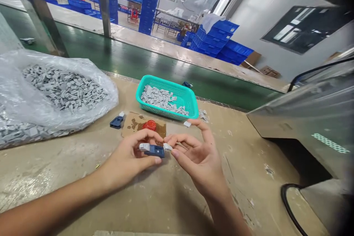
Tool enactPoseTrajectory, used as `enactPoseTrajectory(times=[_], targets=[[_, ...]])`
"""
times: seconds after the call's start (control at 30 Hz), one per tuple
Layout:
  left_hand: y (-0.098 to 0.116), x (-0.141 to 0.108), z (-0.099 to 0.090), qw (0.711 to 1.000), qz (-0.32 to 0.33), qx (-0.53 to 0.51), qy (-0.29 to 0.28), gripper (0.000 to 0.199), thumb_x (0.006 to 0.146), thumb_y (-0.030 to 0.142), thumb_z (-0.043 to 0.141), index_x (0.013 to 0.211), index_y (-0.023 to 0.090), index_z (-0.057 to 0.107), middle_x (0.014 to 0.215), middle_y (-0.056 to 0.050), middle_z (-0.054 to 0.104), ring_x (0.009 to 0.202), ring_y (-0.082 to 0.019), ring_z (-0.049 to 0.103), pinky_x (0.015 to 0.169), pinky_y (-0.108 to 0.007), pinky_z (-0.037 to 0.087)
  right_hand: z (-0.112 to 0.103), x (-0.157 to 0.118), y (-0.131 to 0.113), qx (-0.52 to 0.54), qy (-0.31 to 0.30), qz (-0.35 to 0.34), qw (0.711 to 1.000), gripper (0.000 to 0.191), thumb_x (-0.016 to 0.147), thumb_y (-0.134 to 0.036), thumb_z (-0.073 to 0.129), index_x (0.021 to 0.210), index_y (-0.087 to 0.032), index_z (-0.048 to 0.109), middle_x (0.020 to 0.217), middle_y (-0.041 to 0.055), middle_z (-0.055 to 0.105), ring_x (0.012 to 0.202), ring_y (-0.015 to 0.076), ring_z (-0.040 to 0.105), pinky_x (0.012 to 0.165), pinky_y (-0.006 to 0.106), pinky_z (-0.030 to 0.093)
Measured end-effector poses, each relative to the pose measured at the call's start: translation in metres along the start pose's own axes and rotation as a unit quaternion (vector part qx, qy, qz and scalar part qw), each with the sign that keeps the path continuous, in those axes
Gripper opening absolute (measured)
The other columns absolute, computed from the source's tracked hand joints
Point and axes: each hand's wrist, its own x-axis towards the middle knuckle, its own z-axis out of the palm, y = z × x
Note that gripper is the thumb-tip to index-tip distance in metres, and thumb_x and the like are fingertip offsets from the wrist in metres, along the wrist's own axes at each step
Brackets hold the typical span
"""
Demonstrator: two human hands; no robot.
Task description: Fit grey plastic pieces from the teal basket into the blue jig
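Note:
My left hand [129, 155] is closed around a dark blue plastic part [155, 150] with a light grey piece [144, 147] at its left end. Between thumb and finger, my right hand [199, 155] pinches a small whitish plastic piece [167, 146] against the right end of the blue part. Another small white piece [187, 124] shows at the tip of my raised right index finger. Just beyond my hands, a red round object [149, 125] sits on a stained piece of cardboard [129, 127]. A similar dark blue part [116, 122] with a grey tip lies left of it.
A turquoise basket [195, 105] of small whitish pieces stands behind my hands, with a few loose pieces [204, 115] beside it. On the left lies a clear plastic bag [107, 84] full of grey pieces. A green conveyor belt [132, 53] runs behind; a metal machine [301, 118] stands right.

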Motion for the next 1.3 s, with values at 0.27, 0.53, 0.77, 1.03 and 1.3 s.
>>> enactPoseTrajectory(times=[0.27,0.53,0.77,1.03,1.3], targets=[[-0.002,-0.004,-0.005,0.996,0.054,0.064,-0.009,0.041,0.067,0.01,0.066,0.103,0.026,0.054,0.079,0.004,0.048,0.07,-0.008,0.05,0.059,-0.016,0.041,0.01,-0.005,0.002,-0.008,0.018,-0.004,1.0,0.055,0.071,-0.012,0.063,0.11,-0.028,0.028,0.073,-0.0038,0.063,0.077,0.0154,0.065,0.077,0.034,0.056],[0.002,-0.009,-0.006,0.942,0.196,0.272,0.003,0.015,0.07,0.016,0.068,0.08,0.026,0.068,0.069,0.004,0.052,0.065,-0.008,0.046,0.054,-0.017,0.037,0.006,-0.007,-0.001,-0.018,-0.002,0.003,1.0,0.051,0.07,-0.015,0.067,0.105,-0.03,0.033,0.072,-0.0052,0.063,0.081,0.0177,0.066,0.08,0.035,0.056],[-0.001,-0.006,-0.011,0.946,0.186,0.265,-0.032,0.01,0.069,0.019,0.07,0.077,0.025,0.066,0.071,0.005,0.054,0.065,-0.007,0.048,0.053,-0.016,0.037,-0.001,-0.006,0.002,0.015,-0.024,0.018,0.999,0.047,0.066,-0.007,0.07,0.101,-0.029,0.046,0.068,-0.0063,0.057,0.08,0.0159,0.065,0.075,0.028,0.057],[0.004,-0.005,-0.014,0.961,0.16,0.222,-0.04,0.006,0.069,0.021,0.069,0.071,0.021,0.064,0.074,0.002,0.056,0.07,-0.011,0.053,0.057,-0.021,0.038,0.008,-0.015,-0.003,-0.05,-0.029,-0.035,0.998,0.052,0.074,-0.005,0.059,0.112,-0.032,0.037,0.091,-0.0025,0.06,0.092,0.0137,0.061,0.085,0.029,0.053],[0.001,-0.001,-0.005,0.988,0.101,0.08,-0.086,0.013,0.067,0.02,0.071,0.074,0.016,0.061,0.075,0.001,0.052,0.068,-0.01,0.046,0.061,-0.022,0.033,0.003,-0.019,-0.001,-0.14,-0.042,-0.077,0.986,0.048,0.076,-0.007,0.053,0.113,-0.031,0.035,0.091,-0.0013,0.057,0.089,0.011,0.061,0.084,0.021,0.051]])
